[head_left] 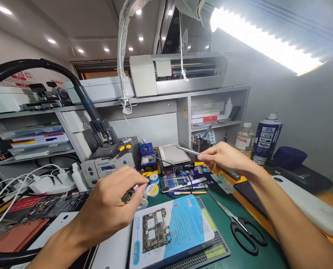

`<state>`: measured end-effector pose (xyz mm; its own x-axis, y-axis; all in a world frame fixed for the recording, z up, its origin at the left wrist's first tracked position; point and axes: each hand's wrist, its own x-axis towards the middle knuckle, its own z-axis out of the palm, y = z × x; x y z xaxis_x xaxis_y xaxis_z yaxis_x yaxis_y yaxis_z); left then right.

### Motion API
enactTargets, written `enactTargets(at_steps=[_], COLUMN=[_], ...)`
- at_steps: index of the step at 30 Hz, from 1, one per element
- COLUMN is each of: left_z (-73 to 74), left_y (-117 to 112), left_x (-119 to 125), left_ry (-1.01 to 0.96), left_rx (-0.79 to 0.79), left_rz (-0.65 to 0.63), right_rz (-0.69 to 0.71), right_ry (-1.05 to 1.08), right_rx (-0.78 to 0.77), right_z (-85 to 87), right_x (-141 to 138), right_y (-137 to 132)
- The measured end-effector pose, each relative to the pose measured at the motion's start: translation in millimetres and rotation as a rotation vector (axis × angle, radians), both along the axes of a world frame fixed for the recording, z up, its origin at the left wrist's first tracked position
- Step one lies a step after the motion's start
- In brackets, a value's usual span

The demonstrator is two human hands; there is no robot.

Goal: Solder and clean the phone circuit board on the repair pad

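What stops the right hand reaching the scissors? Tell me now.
Little, so probably yes: the scissors lie uncovered on the mat near the right hand, nothing across them. Its grip holds tweezers, though.

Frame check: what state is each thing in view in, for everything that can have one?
left hand: closed around a small part
right hand: pinching tweezers, tips pointing left
scissors: blades closed, lying flat
circuit board: bare, resting on the blue box
spray can: upright
bottle: upright, capped
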<state>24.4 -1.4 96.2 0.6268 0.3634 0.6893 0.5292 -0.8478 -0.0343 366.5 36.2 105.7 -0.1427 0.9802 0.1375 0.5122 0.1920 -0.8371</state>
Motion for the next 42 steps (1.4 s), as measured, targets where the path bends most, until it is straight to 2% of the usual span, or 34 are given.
enactTargets(at_steps=[3,6,14,18,21,26,33,42], left_z=[-19.5,-36.9,-65.6,-77.3,-82.2,-82.7,-83.9,-89.3], left_y=[2,4,3,-1,-2,-1,-14,-22], left_x=[-24,-39,-51,-53,-52,-48,-47,-38], left_ry=[0.027,0.031,-0.068,-0.088,-0.095,-0.099,0.079,0.035], left_rx=[-0.227,-0.379,-0.670,-0.670,-0.596,-0.433,-0.255,-0.275], left_rz=[0.071,0.100,0.061,0.024,0.051,0.036,0.056,0.173], right_rz=[0.012,0.081,0.225,0.226,0.203,0.192,0.170,0.067], right_ry=[-0.161,-0.273,-0.440,-0.483,-0.510,-0.545,-0.586,-0.666], right_rx=[-0.063,-0.108,-0.127,-0.129,-0.123,-0.087,-0.065,-0.053], right_z=[-11.9,-23.6,-42.7,-49.2,-53.6,-56.3,-57.1,-60.3], right_x=[4,-3,-18,-19,-19,-20,-22,-21], right_y=[10,18,33,40,43,44,47,49])
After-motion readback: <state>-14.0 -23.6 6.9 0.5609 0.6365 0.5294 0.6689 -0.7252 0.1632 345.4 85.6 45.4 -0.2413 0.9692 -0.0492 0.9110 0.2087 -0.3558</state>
